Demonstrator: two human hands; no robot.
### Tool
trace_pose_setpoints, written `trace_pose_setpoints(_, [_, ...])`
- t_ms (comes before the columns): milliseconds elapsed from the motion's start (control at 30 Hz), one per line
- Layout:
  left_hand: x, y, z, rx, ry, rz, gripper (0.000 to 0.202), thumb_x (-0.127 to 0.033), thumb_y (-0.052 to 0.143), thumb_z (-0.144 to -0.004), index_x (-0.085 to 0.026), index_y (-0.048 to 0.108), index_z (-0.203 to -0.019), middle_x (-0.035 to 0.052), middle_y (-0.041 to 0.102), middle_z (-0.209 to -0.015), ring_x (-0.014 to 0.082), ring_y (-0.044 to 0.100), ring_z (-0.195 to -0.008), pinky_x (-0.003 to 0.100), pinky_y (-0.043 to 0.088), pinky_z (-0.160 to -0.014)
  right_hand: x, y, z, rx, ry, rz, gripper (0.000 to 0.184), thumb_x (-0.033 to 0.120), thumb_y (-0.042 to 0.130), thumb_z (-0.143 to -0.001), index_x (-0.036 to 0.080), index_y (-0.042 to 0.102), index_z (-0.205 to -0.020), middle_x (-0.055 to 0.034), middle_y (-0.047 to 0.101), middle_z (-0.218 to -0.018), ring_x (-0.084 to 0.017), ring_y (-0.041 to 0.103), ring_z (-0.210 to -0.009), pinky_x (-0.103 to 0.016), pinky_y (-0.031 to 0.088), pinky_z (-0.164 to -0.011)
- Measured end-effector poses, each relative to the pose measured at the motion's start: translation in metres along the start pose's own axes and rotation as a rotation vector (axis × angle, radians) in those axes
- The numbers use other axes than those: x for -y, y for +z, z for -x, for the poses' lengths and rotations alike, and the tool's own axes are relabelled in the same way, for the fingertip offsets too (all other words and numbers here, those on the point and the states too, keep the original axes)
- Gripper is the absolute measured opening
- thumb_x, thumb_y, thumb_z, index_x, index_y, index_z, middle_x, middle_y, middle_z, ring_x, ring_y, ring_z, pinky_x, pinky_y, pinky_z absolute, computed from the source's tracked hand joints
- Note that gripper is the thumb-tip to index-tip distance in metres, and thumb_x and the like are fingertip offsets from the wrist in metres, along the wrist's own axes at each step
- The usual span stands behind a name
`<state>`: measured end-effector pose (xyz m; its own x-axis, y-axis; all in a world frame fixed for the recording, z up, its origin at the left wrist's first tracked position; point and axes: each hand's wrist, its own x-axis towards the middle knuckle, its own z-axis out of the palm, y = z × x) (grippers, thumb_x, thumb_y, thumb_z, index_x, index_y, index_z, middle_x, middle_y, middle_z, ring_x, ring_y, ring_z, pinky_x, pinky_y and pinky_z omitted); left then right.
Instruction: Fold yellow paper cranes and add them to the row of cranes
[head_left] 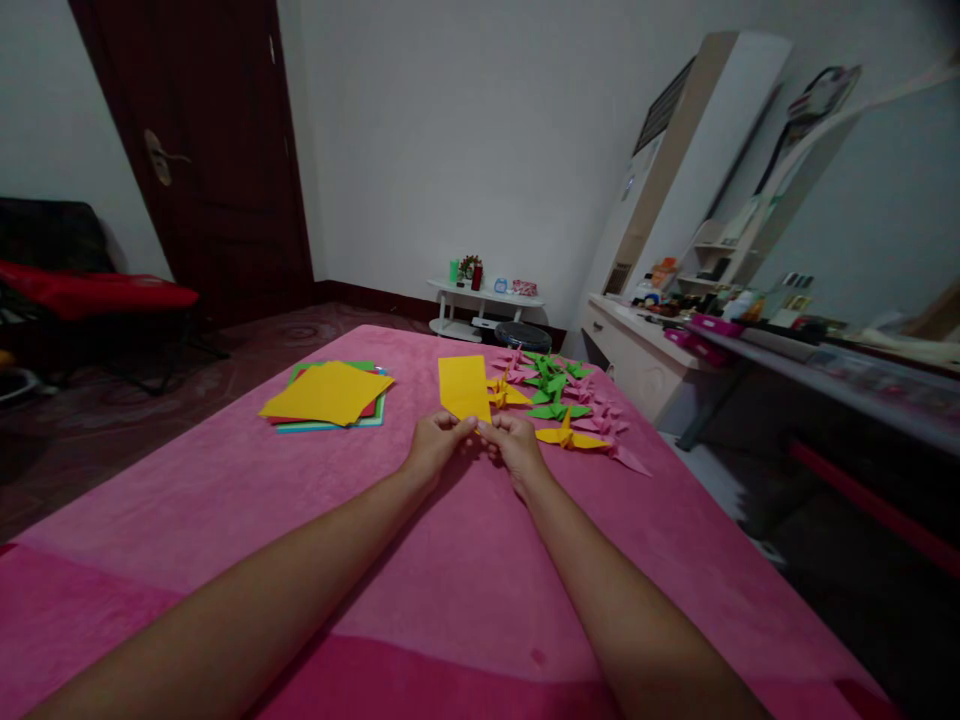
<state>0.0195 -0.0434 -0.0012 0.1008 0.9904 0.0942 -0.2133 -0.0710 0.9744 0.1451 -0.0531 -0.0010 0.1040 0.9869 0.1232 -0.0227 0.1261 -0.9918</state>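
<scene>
A yellow sheet of origami paper, partly folded, is pinched at its near end by both hands, above the pink cloth. My left hand is closed on its near left edge, thumb on top. My right hand grips the near right corner, its thumb close to the left one. The fingertips cover the paper's near edge. Just right of the paper lie folded paper cranes: a yellow crane near my right hand, another yellow crane farther back, several green cranes and several pink ones.
Left on the pink-covered surface lies a stack of coloured paper, yellow on top. A low white shelf stands by the far wall, a cluttered dressing table to the right, and a red chair near the dark door.
</scene>
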Motion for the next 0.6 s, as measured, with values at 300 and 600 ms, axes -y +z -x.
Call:
trace_pose_setpoints(300, [0.000,-0.020,-0.006,-0.064,0.008,-0.024,0.030,-0.035,0.075,-0.055,-0.009,0.061,-0.062,0.0017,0.058,-0.048,0.0073,0.047,-0.039,0.018,0.034,-0.038,-0.005,-0.003,0.003,0.032,0.007,0.020,0.023,0.034,0.068,-0.059,0.014,0.058,-0.059,0.0051,0.051,-0.043,-0.004,0.037,-0.034,-0.017,0.026,-0.033])
trace_pose_setpoints(600, [0.007,-0.005,-0.001,-0.024,-0.015,0.293,0.034,-0.035,0.075,-0.055,-0.008,0.061,-0.072,0.0038,0.062,-0.057,0.0120,0.056,-0.045,0.026,0.046,-0.046,-0.003,0.015,0.010,-0.014,0.029,-0.104,0.031,0.034,0.073,-0.055,0.013,0.062,-0.076,0.0020,0.059,-0.055,-0.006,0.044,-0.039,-0.016,0.029,-0.035])
